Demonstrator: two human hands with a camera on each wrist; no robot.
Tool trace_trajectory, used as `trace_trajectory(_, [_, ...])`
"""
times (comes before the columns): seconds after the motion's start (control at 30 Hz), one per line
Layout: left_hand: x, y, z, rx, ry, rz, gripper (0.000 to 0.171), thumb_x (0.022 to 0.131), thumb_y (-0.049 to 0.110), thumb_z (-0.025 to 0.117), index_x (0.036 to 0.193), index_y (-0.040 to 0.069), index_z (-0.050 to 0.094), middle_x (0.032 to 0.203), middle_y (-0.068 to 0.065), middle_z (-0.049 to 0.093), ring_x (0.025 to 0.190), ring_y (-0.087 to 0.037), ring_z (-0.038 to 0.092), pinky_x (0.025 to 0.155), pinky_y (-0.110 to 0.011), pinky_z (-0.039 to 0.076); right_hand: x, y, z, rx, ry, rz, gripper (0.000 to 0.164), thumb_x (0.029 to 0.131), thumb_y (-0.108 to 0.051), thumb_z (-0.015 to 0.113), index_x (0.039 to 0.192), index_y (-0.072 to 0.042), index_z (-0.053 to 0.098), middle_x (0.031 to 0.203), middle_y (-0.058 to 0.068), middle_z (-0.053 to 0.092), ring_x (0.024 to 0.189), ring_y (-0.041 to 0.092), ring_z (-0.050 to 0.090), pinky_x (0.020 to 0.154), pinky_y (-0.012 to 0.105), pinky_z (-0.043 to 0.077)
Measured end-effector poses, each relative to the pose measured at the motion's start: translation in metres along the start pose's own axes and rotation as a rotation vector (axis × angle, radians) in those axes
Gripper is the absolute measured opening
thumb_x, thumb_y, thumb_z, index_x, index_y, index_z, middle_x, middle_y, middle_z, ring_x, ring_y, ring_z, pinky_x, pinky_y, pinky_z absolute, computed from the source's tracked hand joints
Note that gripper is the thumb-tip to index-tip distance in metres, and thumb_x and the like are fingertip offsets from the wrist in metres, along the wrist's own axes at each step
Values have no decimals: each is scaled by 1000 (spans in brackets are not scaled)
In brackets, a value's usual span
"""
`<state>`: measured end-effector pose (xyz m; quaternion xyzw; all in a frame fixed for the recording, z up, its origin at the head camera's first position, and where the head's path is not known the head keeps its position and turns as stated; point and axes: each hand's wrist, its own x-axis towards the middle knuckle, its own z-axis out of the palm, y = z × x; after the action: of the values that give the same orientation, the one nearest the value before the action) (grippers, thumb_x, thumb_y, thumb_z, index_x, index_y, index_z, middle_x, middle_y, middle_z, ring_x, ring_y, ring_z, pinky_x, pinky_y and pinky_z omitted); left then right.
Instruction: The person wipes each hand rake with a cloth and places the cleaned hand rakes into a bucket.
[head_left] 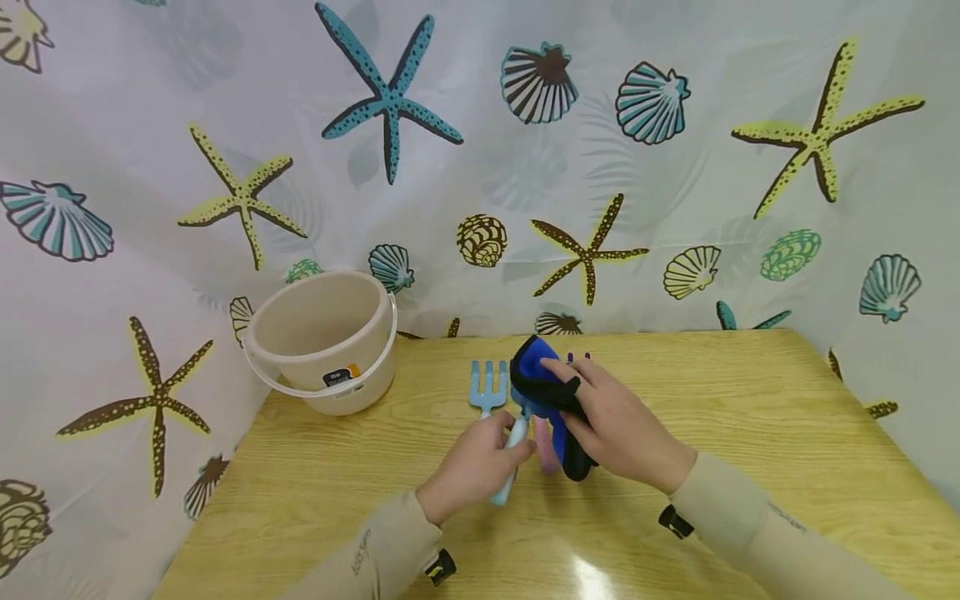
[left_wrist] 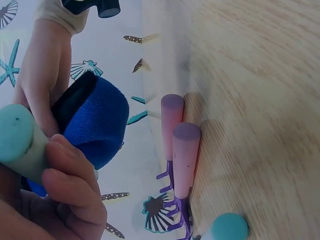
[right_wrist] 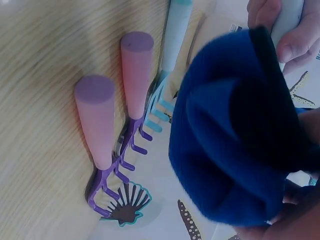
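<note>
My left hand (head_left: 476, 458) grips the pale handle (head_left: 501, 492) of a small garden tool with a teal end cap. The tool's head is mostly hidden behind a soft blue cloth (head_left: 534, 358) with black edging. My right hand (head_left: 622, 425) holds this bunched cloth against the tool's upper end, fingers over its folds. In the right wrist view the cloth (right_wrist: 220, 135) fills much of the picture. Beneath the hands, a light blue hand fork (head_left: 487, 393) and two purple forks with pink handles, one (left_wrist: 172, 120) beside the other (left_wrist: 186, 160), lie on the table.
A beige bucket (head_left: 352, 404) with a white carrying handle stands at the table's back left. The wooden table (head_left: 712, 417) ends at a white curtain (head_left: 480, 167) printed with starfish and shells, which also runs along both sides.
</note>
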<state>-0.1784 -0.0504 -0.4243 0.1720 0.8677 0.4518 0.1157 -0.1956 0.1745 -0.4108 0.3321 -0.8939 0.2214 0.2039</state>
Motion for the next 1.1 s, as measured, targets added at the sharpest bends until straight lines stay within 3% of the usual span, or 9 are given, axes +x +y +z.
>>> trace_trajectory(0.23, [0, 3, 6, -4, 2, 12, 18, 101, 25, 58, 103, 8, 60, 63, 2, 59, 48, -11, 53, 45, -27, 45, 12, -4, 6, -120, 3, 93, 50, 95, -17, 57, 143, -6, 53, 130, 14, 57, 113, 32, 59, 92, 50, 52])
trace_trajectory(0.43, [1, 3, 8, -7, 22, 4, 15, 99, 22, 56, 93, 9, 61, 70, 1, 61, 56, -11, 57, 49, -26, 46, 17, -4, 14, -203, -6, 65, 58, 93, -37, 71, 139, -5, 56, 123, 13, 61, 105, 31, 64, 95, 50, 53])
trace_trajectory(0.73, [1, -3, 8, -32, 15, -51, 18, 99, 25, 59, 90, 9, 62, 65, 1, 61, 49, -11, 49, 47, -26, 41, 17, 1, 14, -237, -77, -12, 48, 88, -32, 79, 127, -8, 66, 105, 8, 64, 82, 23, 64, 77, 40, 58])
trace_trajectory(0.97, [-1, -9, 3, -107, 32, -66, 23, 101, 28, 57, 102, 5, 60, 68, -2, 61, 52, -13, 48, 49, -27, 41, 13, 1, 7, -211, -134, 18, 46, 89, -29, 79, 126, -8, 64, 113, 9, 66, 92, 26, 68, 83, 44, 58])
trace_trajectory(1.1, [0, -12, 1, -126, 37, -63, 23, 101, 27, 58, 102, 5, 60, 69, -2, 61, 53, -12, 49, 49, -26, 42, 11, 2, 6, -181, -179, 56, 60, 90, -29, 77, 141, -9, 54, 120, 12, 67, 98, 29, 70, 84, 46, 58])
